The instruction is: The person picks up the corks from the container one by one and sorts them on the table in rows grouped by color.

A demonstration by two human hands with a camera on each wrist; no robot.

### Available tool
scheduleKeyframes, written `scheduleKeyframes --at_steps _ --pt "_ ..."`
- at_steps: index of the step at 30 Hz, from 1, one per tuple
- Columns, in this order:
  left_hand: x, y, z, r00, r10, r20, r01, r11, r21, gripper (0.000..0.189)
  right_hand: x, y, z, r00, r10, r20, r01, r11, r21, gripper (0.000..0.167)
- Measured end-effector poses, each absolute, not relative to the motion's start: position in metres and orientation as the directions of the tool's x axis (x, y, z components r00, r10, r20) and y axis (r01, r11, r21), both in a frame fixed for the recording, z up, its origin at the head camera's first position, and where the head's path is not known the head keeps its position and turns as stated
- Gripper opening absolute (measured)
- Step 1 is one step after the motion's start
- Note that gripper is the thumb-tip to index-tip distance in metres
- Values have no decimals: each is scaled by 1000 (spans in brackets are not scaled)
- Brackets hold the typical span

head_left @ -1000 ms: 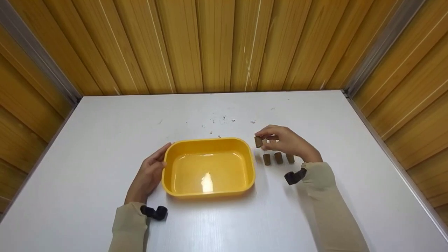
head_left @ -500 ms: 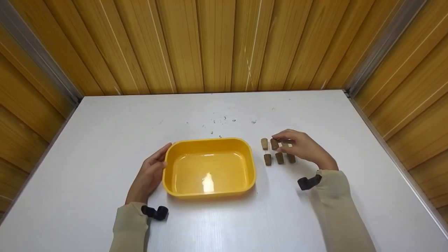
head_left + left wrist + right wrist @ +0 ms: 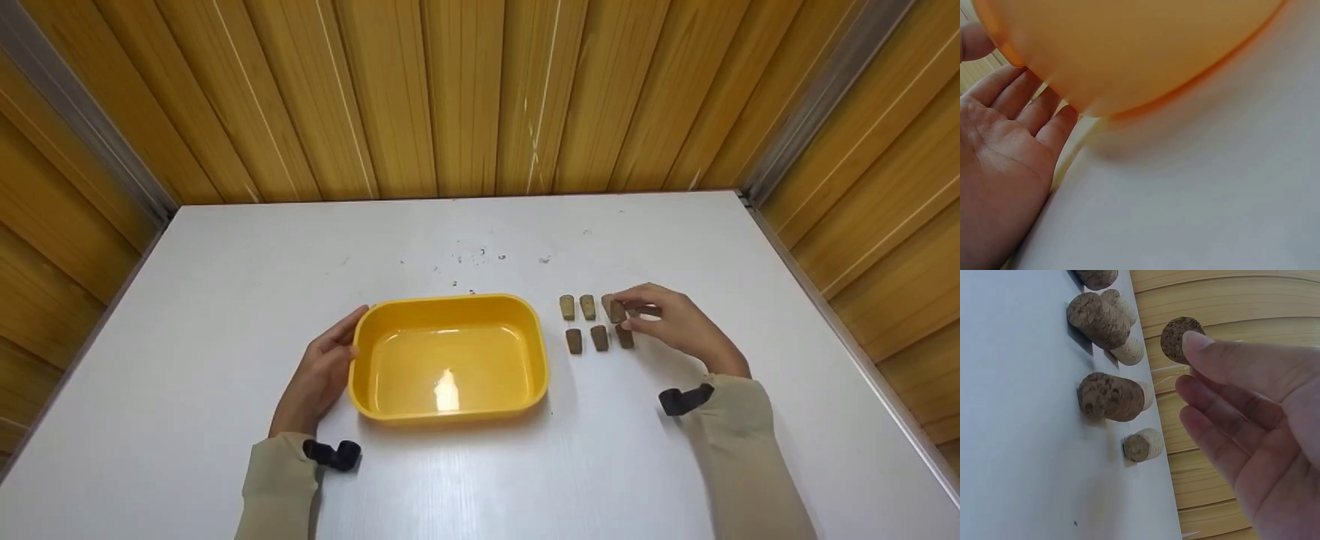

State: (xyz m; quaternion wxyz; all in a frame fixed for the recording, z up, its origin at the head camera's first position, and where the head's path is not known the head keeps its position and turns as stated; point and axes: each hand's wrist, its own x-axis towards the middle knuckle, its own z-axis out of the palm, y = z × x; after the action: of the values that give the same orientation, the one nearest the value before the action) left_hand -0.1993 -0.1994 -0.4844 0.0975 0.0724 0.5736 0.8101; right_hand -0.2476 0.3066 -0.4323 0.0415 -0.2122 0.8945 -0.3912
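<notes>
My right hand point(image 3: 677, 322) pinches a dark brown cork point(image 3: 616, 310) between thumb and fingers, at the right end of the back row. The same cork point(image 3: 1175, 340) shows end-on in the right wrist view. Behind it a pale cork point(image 3: 606, 302) is partly hidden; two more pale corks point(image 3: 567, 307) stand to its left. Nearer me is a row of dark corks point(image 3: 599, 337). My left hand point(image 3: 319, 373) rests against the left side of a yellow tray point(image 3: 450, 417), its thumb at the rim. In the left wrist view, nearly straight fingers point(image 3: 1016, 93) touch the tray's outer wall.
The white table point(image 3: 457, 495) bears the tray and corks, with small dark marks point(image 3: 480, 253) behind the tray. Wood-patterned panels point(image 3: 465, 97) enclose the back and sides. A black device point(image 3: 684, 401) sits on the right wrist, another point(image 3: 334, 455) on the left.
My right hand has moved rightward along the back row. Dark corks it held at the left and middle places are no longer there, leaving pale corks visible. My left hand and the tray stay put.
</notes>
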Motion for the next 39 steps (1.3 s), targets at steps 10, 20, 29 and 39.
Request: scheduleKeyframes --at_steps 10,20,29,39 --pt "-200 -198 -483 -974 225 -19 -89 -307 948 60 -242 322 -441 -917 -392 78 -325 617 -717 45" --pt "-199 -201 -483 -968 249 15 -62 -298 952 60 -239 331 -443 -925 -376 59 -293 605 -740 42" --pt "-199 -201 -484 -970 244 14 -67 -321 945 60 -235 339 -445 -932 -363 -9 -245 647 -722 40" --pt "-199 -200 -484 -970 242 -1 -79 -316 946 60 -231 344 -446 -933 -354 -56 -211 668 -714 43"
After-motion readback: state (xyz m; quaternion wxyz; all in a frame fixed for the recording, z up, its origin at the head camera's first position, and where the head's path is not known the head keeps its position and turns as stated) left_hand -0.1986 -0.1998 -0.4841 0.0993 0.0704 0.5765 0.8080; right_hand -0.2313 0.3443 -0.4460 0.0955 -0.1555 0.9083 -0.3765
